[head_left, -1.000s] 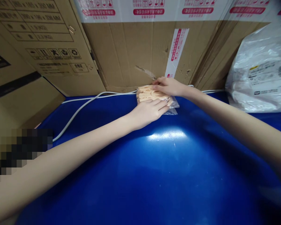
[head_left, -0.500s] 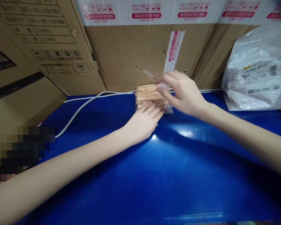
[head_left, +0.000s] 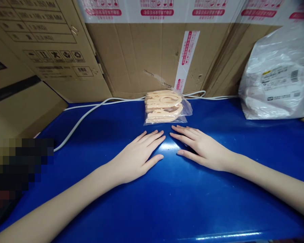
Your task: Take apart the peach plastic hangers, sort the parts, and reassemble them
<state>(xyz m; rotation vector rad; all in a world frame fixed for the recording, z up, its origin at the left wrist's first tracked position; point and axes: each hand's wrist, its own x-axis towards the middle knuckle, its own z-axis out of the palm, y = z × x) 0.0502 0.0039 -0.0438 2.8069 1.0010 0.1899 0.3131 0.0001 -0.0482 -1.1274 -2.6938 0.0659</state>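
A clear plastic bag (head_left: 188,107) lies at the back of the blue table (head_left: 177,209), against a cardboard box. Inside it are several cream-coloured pieces (head_left: 164,116) with curved ends, which look like folded clothes hangers. My left hand (head_left: 139,155) rests palm down just in front of the bag, fingers stretched out and thumb apart. To its right, my right hand (head_left: 202,148) also lies flat with spread fingers, its fingertips pointing toward the left hand. Neither hand touches the bag or holds anything.
Large cardboard boxes (head_left: 142,57) line the back, and another printed carton (head_left: 53,44) stands at the left. A white cable (head_left: 84,116) runs along the table's back and curves down to the left. A white plastic package (head_left: 273,91) sits at the right rear.
Both hands have come off the bag and moved back toward me onto the blue surface. The bag now lies uncovered at the back.
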